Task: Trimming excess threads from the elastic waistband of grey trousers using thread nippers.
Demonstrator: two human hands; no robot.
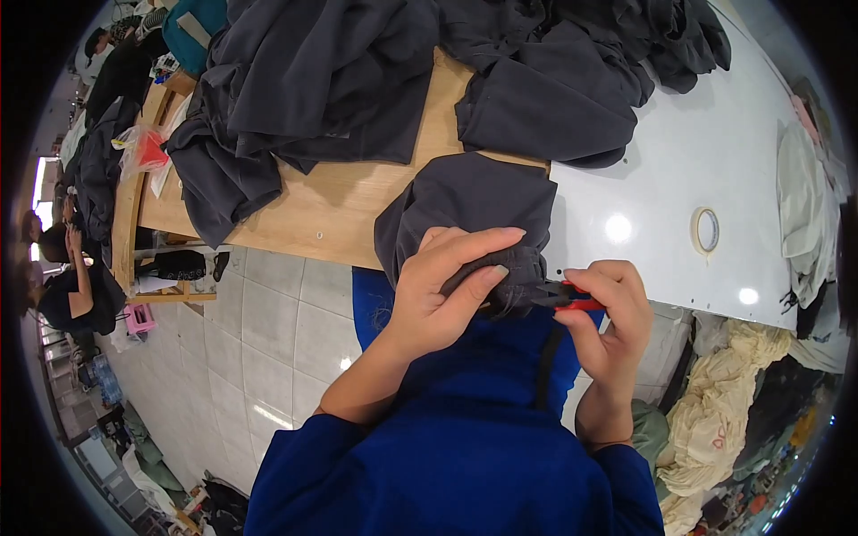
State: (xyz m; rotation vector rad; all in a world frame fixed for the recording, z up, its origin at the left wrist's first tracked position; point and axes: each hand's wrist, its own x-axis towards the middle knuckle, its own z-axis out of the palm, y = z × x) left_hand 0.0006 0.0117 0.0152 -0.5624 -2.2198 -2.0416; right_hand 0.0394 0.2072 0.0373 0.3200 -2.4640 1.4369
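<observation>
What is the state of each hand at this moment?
Left hand: closed, holding the dark grey garment.
Right hand: closed, holding red-handled thread snips.

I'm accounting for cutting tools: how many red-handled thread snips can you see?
1: the red-handled thread snips in the right hand, blades at the dark gray garment piece that the left hand holds. Others could be hidden beneath the piled dark gray fabric.
</observation>
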